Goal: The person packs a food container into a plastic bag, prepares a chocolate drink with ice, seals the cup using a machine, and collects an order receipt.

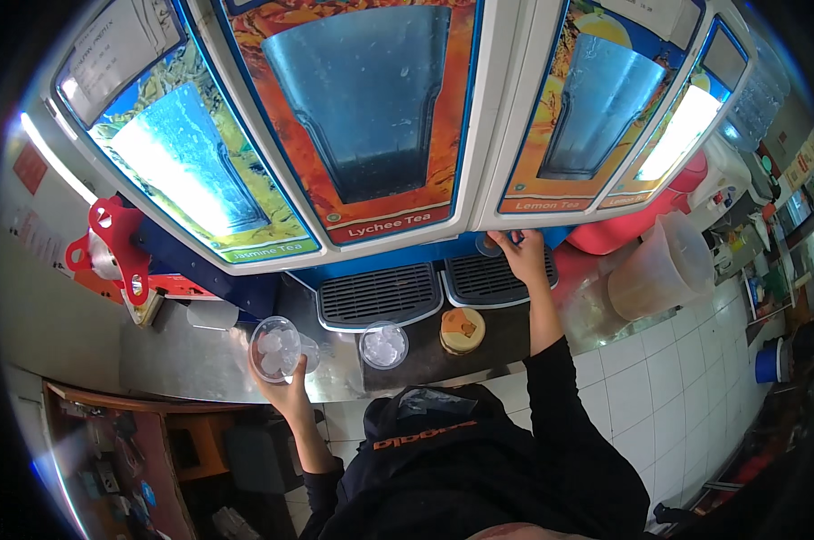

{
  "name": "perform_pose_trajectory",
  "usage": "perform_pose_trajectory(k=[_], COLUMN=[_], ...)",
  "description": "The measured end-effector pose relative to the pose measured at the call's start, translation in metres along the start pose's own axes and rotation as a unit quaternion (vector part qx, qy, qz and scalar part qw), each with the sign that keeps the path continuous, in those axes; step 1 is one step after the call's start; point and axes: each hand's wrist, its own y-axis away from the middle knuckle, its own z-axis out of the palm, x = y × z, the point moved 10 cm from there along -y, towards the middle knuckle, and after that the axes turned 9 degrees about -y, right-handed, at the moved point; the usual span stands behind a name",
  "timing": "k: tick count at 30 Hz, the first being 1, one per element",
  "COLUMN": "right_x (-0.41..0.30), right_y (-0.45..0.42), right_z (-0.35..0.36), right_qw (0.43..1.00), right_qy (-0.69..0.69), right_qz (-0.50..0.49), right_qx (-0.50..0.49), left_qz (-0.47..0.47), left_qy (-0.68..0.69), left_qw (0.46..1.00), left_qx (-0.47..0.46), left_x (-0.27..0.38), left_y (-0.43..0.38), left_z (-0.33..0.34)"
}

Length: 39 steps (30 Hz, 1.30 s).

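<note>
My left hand (286, 388) holds a clear plastic cup (276, 349) with ice in it, above the metal counter. My right hand (527, 256) reaches to the lower edge of the drink dispenser (407, 243), over the right drip tray (467, 291). By its fingertips is a small clear round thing (489, 246), partly hidden; whether the fingers grip it is unclear. A second cup of ice (384, 345) stands on the counter between my hands. A lidded cup or jar (462, 331) with an orange-tan top stands in front of the right tray.
Another drip tray (380, 294) lies under the dispenser's middle. A large translucent pitcher (660, 270) stands at the right, near a red container (616, 229). To the left are a red-and-silver device (110, 250) and a white cylinder (212, 314). The counter's front edge (245, 399) curves before me.
</note>
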Motion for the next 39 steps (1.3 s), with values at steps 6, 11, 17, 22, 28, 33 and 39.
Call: perform_pose_trajectory(k=[6, 11, 17, 22, 28, 33, 39], right_x=[-0.010, -0.004, -0.027, -0.033, -0.014, -0.023, 0.002], right_y=[0.000, -0.001, -0.009, 0.000, -0.002, -0.004, -0.004], right_z=[-0.004, -0.006, -0.005, -0.015, -0.008, -0.009, -0.001], right_qw=[0.999, 0.996, 0.995, 0.994, 0.999, 0.999, 0.998], right_qy=[0.002, -0.062, -0.081, -0.005, -0.022, -0.018, -0.056], right_qz=[0.041, 0.054, -0.057, -0.106, 0.014, -0.019, 0.031], right_qx=[-0.016, -0.025, -0.015, 0.015, -0.026, -0.032, -0.018], left_qz=[0.036, 0.045, 0.074, 0.082, 0.084, 0.079, 0.063], left_qy=[-0.001, -0.116, -0.115, -0.113, -0.114, -0.119, -0.062], left_qw=[0.999, 0.992, 0.990, 0.989, 0.989, 0.989, 0.996], left_qx=[-0.011, -0.014, -0.024, -0.043, -0.043, -0.033, -0.025], left_x=[-0.004, -0.004, 0.005, 0.014, 0.021, 0.022, 0.040], left_y=[-0.005, -0.001, -0.004, -0.002, -0.001, -0.004, -0.002], left_z=[0.009, 0.012, 0.032, 0.051, 0.057, 0.050, 0.042])
